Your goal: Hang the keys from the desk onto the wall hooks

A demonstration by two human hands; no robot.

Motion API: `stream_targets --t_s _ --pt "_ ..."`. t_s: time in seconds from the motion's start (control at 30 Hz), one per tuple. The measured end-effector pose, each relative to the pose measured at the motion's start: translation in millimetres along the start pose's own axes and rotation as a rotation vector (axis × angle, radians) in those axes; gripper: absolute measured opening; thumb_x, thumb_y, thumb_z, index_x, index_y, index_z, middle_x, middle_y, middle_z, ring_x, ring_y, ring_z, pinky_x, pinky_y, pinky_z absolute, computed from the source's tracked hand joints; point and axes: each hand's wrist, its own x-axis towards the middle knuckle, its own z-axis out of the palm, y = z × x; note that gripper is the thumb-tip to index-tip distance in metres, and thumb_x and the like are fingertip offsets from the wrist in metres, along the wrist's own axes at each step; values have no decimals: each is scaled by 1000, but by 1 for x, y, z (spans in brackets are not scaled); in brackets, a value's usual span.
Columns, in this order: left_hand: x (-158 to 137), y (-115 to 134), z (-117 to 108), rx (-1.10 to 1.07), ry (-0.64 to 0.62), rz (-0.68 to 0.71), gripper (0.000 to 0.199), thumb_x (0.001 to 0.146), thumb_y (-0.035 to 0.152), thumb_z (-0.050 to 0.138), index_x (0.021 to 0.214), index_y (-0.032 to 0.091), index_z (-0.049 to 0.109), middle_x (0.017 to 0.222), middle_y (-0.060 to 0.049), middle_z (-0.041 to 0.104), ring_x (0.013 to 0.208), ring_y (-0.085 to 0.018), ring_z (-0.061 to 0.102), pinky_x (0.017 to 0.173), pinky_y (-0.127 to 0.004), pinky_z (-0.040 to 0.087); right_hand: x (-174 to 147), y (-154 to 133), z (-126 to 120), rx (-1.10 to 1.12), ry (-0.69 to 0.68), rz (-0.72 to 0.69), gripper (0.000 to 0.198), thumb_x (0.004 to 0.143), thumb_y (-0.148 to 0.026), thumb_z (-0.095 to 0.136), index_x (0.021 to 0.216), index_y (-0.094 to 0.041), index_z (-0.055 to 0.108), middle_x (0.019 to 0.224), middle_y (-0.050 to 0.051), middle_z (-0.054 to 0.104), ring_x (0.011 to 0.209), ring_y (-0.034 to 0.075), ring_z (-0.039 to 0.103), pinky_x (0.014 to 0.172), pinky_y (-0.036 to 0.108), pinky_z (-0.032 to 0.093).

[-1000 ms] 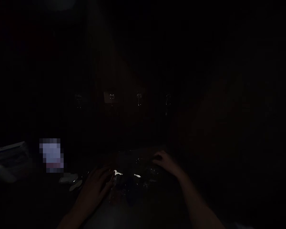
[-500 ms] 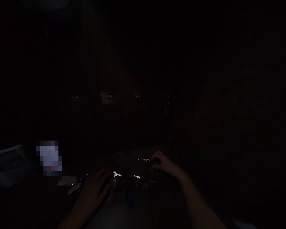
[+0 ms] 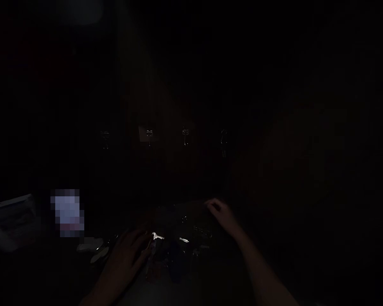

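The scene is very dark. My left hand (image 3: 124,255) lies low over the table with its fingers stretched out and apart, beside a brightly lit key (image 3: 157,236). A second shiny, key-like piece (image 3: 184,240) lies to its right. Between my hands is a dark blue item (image 3: 176,259) whose kind I cannot make out. Farther back on the right, my right hand (image 3: 221,212) is raised a little, thumb and fingertips pressed together. Whatever they hold is lost in the dark. Small metal pieces (image 3: 202,231) glint in front of that hand.
Several metal hooks, one a middle hook (image 3: 185,136), hang in a row at the back, with a pale card (image 3: 144,134) behind one. At left are a blurred-out bright patch (image 3: 67,210), a pale bag-like thing (image 3: 14,221) and a light oval piece (image 3: 99,255).
My right hand has drawn slightly up and right, its fingers now closed together. The shiny key-like piece that lay at its fingertips no longer shows there. My left hand stays nearly in place.
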Motion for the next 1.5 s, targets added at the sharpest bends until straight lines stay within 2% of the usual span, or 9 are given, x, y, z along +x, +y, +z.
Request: stream_targets --t_s 0.1,0.2,0.33,0.53,0.77,0.9,1.17,1.27,1.5 --pt "0 3 -3 -10 20 -13 36 86 41 49 121 36 53 125 -1 58 113 -25 53 92 -46 46 0 -8 -1 225 43 134 26 71 -47 59 68 -21 60 98 6 69 91 24 61 82 37 46" --pt "1 6 -6 -12 27 -32 35 85 42 49 119 36 54 123 0 59 111 -25 55 92 -48 46 0 -14 -2 483 95 234 28 66 -48 65 64 -21 59 98 8 71 88 26 64 78 38 48" --pt "1 7 -7 -15 36 -31 34 85 42 49 118 38 55 124 1 59 110 -25 57 93 -48 46 3 -17 -4 662 186 205 31 64 -50 67 73 -20 67 93 9 72 92 27 64 81 40 49" --pt "2 7 -7 -36 1 -46 34 85 42 49 119 37 55 125 0 58 110 -24 57 91 -46 48 10 -25 -10 806 224 136 28 67 -43 68 88 -24 69 107 6 67 98 25 62 80 39 49" --pt "2 8 -7 -48 8 -41 33 86 41 48 118 38 56 126 0 57 111 -24 56 87 -43 51 26 -40 -18 729 407 95 23 68 -39 69 85 -23 67 104 5 67 90 20 64 75 33 50" --pt "1 7 -6 -48 32 -36 33 85 41 49 118 38 55 126 0 57 112 -24 55 89 -45 49 50 -61 -30 677 574 -55 24 63 -35 72 81 -21 63 88 2 69 78 17 65 77 34 49" --pt "-1 3 -2 -73 40 -31 35 85 40 50 121 38 53 127 -1 57 111 -25 56 87 -44 51 95 -105 -56 359 801 -319 23 65 -30 68 82 -19 58 78 2 64 74 17 62 71 33 50" --pt "-1 0 -1 -66 38 -19 37 85 40 51 121 39 52 128 -1 56 112 -25 55 87 -44 50 106 -108 -57 325 808 -349 22 64 -28 67 81 -19 56 78 1 62 73 16 61 69 32 50" --pt "-1 1 -3 -62 14 -38 36 85 41 50 121 39 52 126 0 57 111 -25 56 88 -46 49 114 -98 -52 227 802 -299 26 62 -28 66 83 -19 55 83 3 61 69 14 57 68 31 48"
